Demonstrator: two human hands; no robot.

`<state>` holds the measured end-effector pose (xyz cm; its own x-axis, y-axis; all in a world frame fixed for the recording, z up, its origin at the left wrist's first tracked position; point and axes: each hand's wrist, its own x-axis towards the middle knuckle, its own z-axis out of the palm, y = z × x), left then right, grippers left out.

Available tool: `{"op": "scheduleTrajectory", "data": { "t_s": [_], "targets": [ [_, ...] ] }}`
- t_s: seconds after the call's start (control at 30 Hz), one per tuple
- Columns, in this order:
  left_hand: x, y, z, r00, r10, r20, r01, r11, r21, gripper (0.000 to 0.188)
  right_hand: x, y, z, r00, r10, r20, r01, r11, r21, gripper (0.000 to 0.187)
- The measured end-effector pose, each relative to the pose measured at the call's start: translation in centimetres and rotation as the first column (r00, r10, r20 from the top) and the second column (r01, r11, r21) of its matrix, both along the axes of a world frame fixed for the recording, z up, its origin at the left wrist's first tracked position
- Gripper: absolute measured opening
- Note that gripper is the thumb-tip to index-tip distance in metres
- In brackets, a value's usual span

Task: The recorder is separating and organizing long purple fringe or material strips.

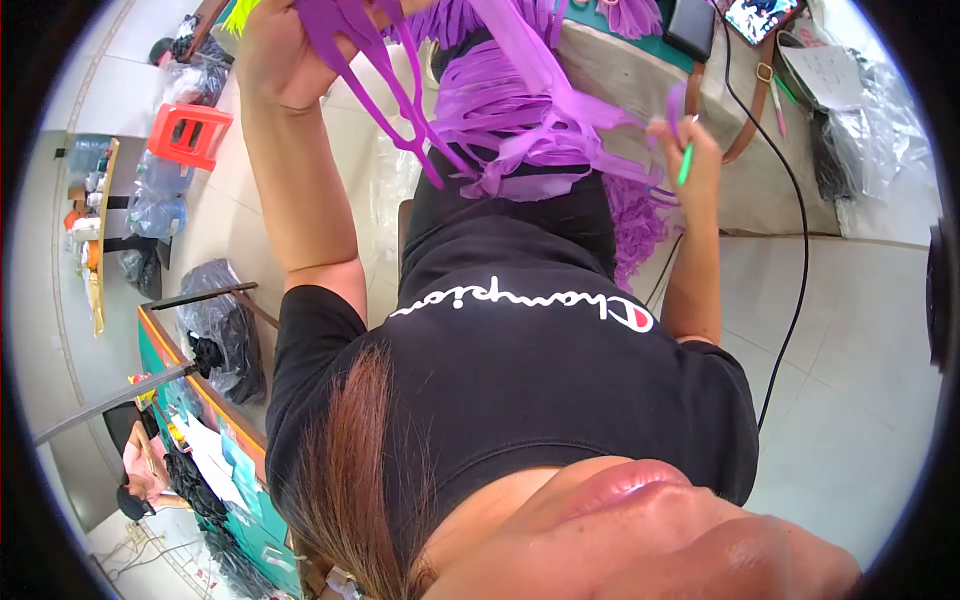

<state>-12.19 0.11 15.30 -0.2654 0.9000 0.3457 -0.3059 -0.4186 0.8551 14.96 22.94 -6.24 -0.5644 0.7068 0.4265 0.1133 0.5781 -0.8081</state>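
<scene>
A: Taking the view as a clock face, what's furthest left?

B: Between nine and ten, a wooden shelf (98,215) with small things on it; near eight, another person (148,465) in a pink top beside a green table (150,345) scattered with papers

A: And moving inward?

B: A red plastic stool (205,122) at ten, and a dark plastic bag (225,350) on the floor at nine

A: The wearer's left hand (292,55)?

B: Raised at eleven, partly cut off by the upper edge. Purple strips (322,25) run across it and hang down in long, looped strands toward the lap. Too little of its fingers shows, so I cannot tell whether they are clamped or apart

A: Where is the rest of the purple stuff?

B: At twelve, a tangled purple pile (490,95) lies over the black trousers (500,235), with strands stretching from it toward two

A: So the right hand (690,150) is over there?

B: Yes, between one and two, its fingers curled together around a slim green stick (685,165) that points down out of the fist. A purple strand stands up beside the fingers, and a purple fringe (640,235) hangs below the hand

A: Anything further right?

B: A black case (690,28) and a lit phone (760,18) on the table between one and two, then a black cable (803,200) curving down past three, and clear plastic wrapping (885,140) a little after two
</scene>
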Motion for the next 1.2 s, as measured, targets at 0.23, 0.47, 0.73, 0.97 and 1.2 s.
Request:
{"op": "scheduleTrajectory", "data": {
  "t_s": [0.23, 0.47, 0.73, 0.97, 1.2],
  "targets": [
    [-2.8, 0.3, -2.9, 0.93, -0.164, -0.328, 0.203, 0.975, 0.088, 0.038, -0.5, 1.0, 11.5, 0.954, -0.299, -0.019, 0.289, 0.901, 0.324, 0.042],
    [-1.9, 1.4, -1.7, 0.957, -0.253, -0.139, 0.284, 0.914, 0.291, 0.039, -1.0, -1.3, 20.1, 0.998, -0.03, 0.053, 0.018, 0.976, 0.216, 0.026],
    [0.2, 1.5, -0.9, 0.94, -0.31, 0.143, 0.319, 0.947, -0.047, 0.056, -7.2, -4.4, 26.1, 0.99, 0.067, 0.123, -0.126, 0.81, 0.573, 0.035],
    [-2.0, 3.1, -3.8, 0.819, -0.571, -0.046, 0.568, 0.799, 0.195, 0.048, -8.0, -9.5, 30.6, 0.724, 0.678, 0.129, -0.638, 0.729, -0.248, 0.035],
    [2.5, 1.8, -1.2, 0.926, -0.347, 0.152, 0.361, 0.929, -0.079, 0.05, -17.9, -7.1, 28.0, 0.588, 0.713, -0.382, -0.802, 0.452, -0.392, 0.029]
  ]
}}
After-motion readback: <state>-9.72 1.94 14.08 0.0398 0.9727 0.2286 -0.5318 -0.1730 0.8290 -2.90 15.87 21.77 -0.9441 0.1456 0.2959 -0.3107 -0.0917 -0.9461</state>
